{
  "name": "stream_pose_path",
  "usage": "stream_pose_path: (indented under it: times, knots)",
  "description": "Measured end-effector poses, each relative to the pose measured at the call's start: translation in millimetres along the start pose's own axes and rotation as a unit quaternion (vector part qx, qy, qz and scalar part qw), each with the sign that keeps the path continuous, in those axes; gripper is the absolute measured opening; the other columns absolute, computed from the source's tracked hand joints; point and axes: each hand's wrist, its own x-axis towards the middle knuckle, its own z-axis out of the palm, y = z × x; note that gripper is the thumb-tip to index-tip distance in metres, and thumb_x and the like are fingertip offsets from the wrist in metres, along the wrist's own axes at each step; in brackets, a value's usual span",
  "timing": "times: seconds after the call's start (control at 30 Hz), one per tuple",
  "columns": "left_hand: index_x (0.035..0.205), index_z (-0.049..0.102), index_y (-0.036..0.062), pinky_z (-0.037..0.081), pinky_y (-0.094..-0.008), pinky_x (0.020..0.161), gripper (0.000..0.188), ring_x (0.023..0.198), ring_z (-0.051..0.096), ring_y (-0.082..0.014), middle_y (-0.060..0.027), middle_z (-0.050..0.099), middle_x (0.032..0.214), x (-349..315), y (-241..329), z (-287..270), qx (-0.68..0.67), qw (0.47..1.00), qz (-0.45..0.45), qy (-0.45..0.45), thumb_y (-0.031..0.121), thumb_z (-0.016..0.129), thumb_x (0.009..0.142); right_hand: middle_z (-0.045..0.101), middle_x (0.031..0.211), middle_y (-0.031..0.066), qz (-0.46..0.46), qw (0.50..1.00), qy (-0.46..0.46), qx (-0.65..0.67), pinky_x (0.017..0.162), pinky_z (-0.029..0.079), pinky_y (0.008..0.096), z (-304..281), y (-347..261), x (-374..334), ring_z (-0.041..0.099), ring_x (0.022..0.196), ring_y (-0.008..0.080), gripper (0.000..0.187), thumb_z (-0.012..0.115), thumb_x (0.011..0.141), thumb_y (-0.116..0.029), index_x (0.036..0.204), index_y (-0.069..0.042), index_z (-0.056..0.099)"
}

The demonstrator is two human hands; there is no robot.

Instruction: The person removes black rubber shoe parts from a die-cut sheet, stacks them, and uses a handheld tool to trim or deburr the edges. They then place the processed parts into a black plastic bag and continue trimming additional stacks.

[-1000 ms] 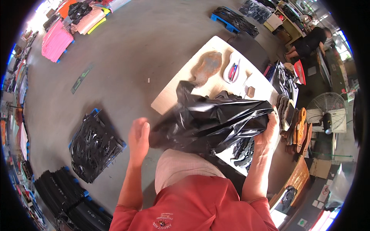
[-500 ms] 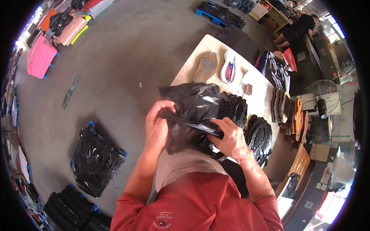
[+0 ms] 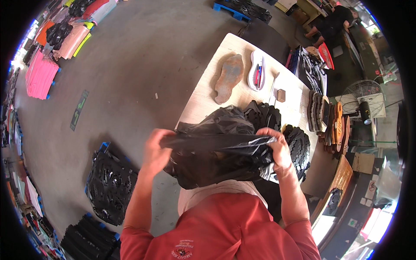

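Note:
A black plastic bag [image 3: 212,162] is stretched wide in front of my body, over the near end of the table [image 3: 197,102]. My left hand [image 3: 157,149] grips one end of its rim, slightly smeared by motion. At the other end my right hand [image 3: 277,149] is closed on the rim. What the bag holds, if anything, is hidden. Just beyond it stand stacks of black, wavy-edged shoe soles [image 3: 263,115], and more soles [image 3: 298,145] lie by my right hand.
On the table lie a rusty sole-shaped plate [image 3: 229,78], a white sole-shaped tray [image 3: 251,78] with pens, a thin tool [image 3: 273,89] and a small brown block [image 3: 281,95]. A fan [image 3: 363,102] stands right. Black cut sheets [image 3: 110,186] lie left. Another person [image 3: 331,26] bends far right.
My hands have moved apart, left hand leftward and right hand rightward and up, pulling the bag wide. The bag now sits closer to me, uncovering more of the rusty plate.

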Motion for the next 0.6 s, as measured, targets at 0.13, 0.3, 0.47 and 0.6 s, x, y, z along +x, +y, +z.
stream_pose_path:
  times: [0.13, 0.3, 0.47, 0.6]
  knots:
    - [0.118, 0.071, 0.0028, 0.061, -0.0324, 0.085, 0.042, 0.095, 0.073, -0.0205, -0.0096, 0.075, 0.108, 14, -25, -8, -0.38, 0.903, -0.154, 0.127, -0.017, 0.057, 0.084, 0.078, 0.107, 0.0077, -0.01, 0.933, -0.137, -0.332, 0.098, 0.054, 0.0297, 0, -19, -21, 0.071, 0.102, 0.0151, 0.053, 0.089, 0.082, -0.012, 0.129, 0.003, 0.069]
    - [0.123, 0.068, -0.0002, 0.063, -0.0363, 0.087, 0.038, 0.099, 0.075, -0.0229, -0.0119, 0.074, 0.114, 9, -20, 5, -0.589, 0.77, -0.238, 0.063, -0.016, 0.056, 0.091, 0.08, 0.103, 0.0205, -0.07, 0.847, -0.01, -0.526, 0.08, 0.059, 0.0319, -7, 2, -14, 0.077, 0.087, 0.0184, 0.047, 0.073, 0.078, 0.008, 0.124, -0.001, 0.075]
    - [0.119, 0.069, -0.0019, 0.057, -0.032, 0.09, 0.03, 0.098, 0.072, -0.0172, -0.0082, 0.074, 0.108, -1, -6, -11, -0.308, 0.883, -0.289, -0.205, 0.001, 0.074, 0.09, 0.078, 0.099, 0.0092, -0.177, 0.869, 0.181, -0.426, 0.088, 0.056, 0.0296, -45, 8, 13, 0.07, 0.089, 0.0159, 0.031, 0.055, 0.091, -0.001, 0.116, 0.003, 0.072]
    - [0.117, 0.071, -0.0003, 0.053, -0.0322, 0.093, 0.033, 0.101, 0.068, -0.0134, -0.0052, 0.074, 0.105, 2, -20, -19, -0.046, 0.945, -0.156, -0.282, 0.01, 0.077, 0.087, 0.076, 0.111, 0.0151, -0.066, 0.989, 0.118, 0.054, 0.09, 0.06, 0.033, -41, 25, 15, 0.075, 0.097, 0.0242, 0.041, 0.043, 0.092, 0.005, 0.127, 0.005, 0.065]
